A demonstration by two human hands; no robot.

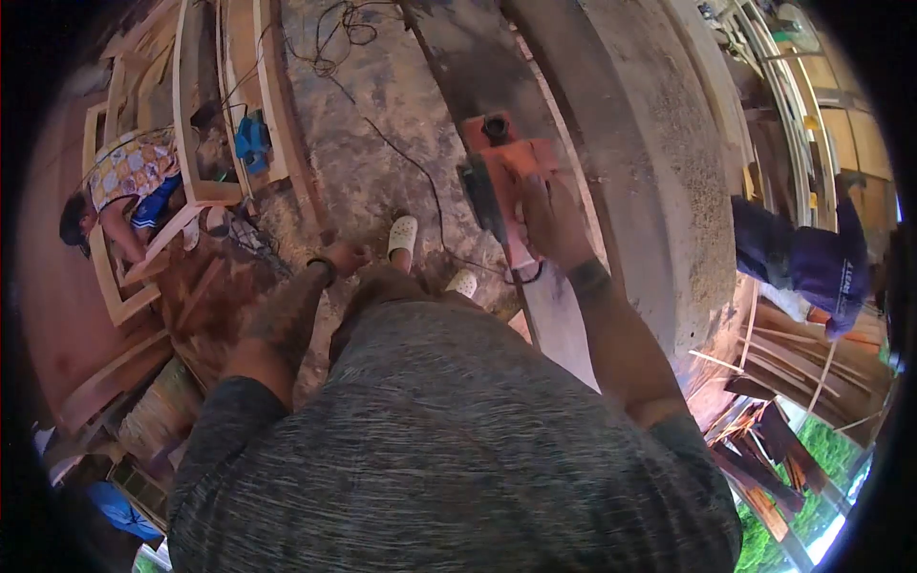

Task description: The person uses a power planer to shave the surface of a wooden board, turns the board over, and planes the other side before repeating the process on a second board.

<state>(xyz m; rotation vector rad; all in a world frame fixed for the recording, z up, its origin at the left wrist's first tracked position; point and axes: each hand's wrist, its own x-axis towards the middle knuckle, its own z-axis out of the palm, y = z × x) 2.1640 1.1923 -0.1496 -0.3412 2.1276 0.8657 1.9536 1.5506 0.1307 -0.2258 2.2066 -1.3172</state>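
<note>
My right hand point(554, 224) is wrapped round the rear handle of an orange electric planer point(516, 158) with a black knob at its front. The planer rests on a long, dark wooden board point(463, 62), and its black cord point(430, 186) trails from the rear across the floor. My left hand point(346, 256), with a dark band at the wrist, hangs beside my leg above the floor. Its fingers are loosely bent and nothing shows in them.
More long planks point(621, 124) lie parallel on the right. At left, a person point(134, 177) crouches by pale wooden frames point(186, 115), near a blue power tool point(252, 143). Another person in dark clothing point(821, 263) stands at right. A tangled cord point(349, 29) lies on the floor ahead.
</note>
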